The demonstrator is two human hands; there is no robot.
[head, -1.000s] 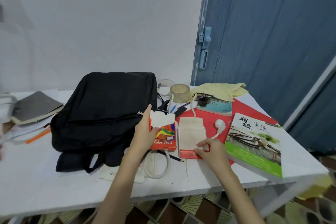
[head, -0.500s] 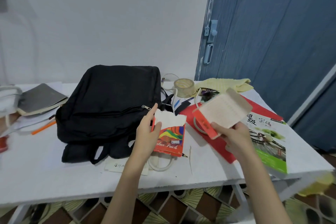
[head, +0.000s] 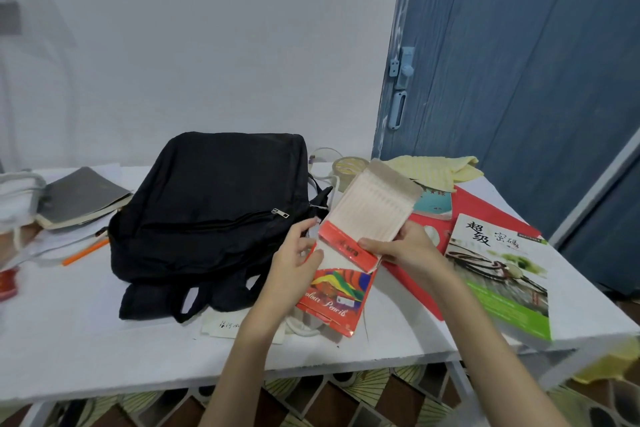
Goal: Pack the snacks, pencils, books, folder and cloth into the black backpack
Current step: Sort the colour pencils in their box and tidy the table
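The black backpack [head: 221, 204] lies flat on the white table [head: 104, 350], its zipper shut. My left hand [head: 294, 263] grips the red colour-pencil box [head: 332, 302] by its open top. My right hand [head: 405, 250] holds the pale pencil tray [head: 370, 215] with its red end at the mouth of the box. To the right lie the red folder [head: 485, 218], a green-and-white book [head: 498, 274] and a teal book [head: 433, 204]. The yellow cloth [head: 436, 166] lies at the back.
A roll of tape [head: 346, 166] and a white cable [head: 304, 326] sit near the box. A grey notebook [head: 79, 194], papers and an orange pencil [head: 85, 251] lie at the left. A blue door [head: 519, 62] stands behind the table's right end.
My right hand lifted the pencil tray off the table and carried it left to the open top of the box held by my left hand.
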